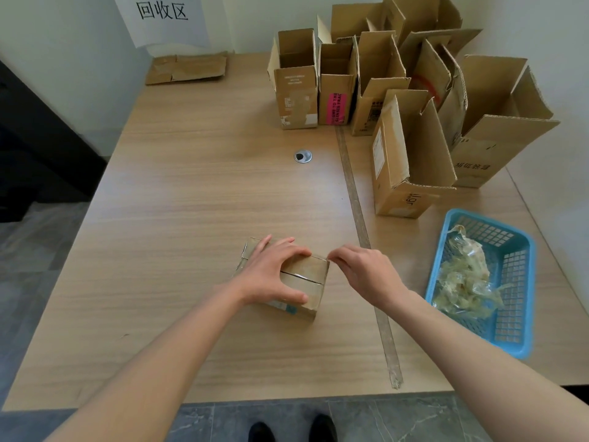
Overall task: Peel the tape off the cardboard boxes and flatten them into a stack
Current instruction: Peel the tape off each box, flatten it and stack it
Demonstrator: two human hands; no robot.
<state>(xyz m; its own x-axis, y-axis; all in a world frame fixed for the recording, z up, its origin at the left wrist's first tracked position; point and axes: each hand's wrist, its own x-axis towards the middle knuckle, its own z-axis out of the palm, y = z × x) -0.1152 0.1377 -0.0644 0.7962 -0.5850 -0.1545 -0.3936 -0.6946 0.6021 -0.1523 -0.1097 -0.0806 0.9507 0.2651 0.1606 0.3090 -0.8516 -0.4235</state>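
The left hand lies spread over the top of a small sealed cardboard box, fingers curled over its far edge and thumb down its near side, most likely to pin it against the pull that peeling will bring. The right hand reaches the box's far right corner with fingertips bunched together, seemingly picking at the end of the tape; whether an edge is already caught between them is too small to tell. The box sits directly under both hands on the wooden table, close to the person, which keeps the work within easy reach.

Just to the right of the right hand stands a blue plastic basket holding crumpled clear tape scraps, probably placed there so each strip can be dropped without a stretch. Between that hand and the basket, a long strip of old tape runs along the table's seam.

Farther off, beyond and to the right of the right hand, a cluster of open upright boxes waits, flaps raised. Far ahead and to the left of the left hand, a small stack of flattened cardboard lies against the wall beneath a paper sign, evidently where finished pieces go.
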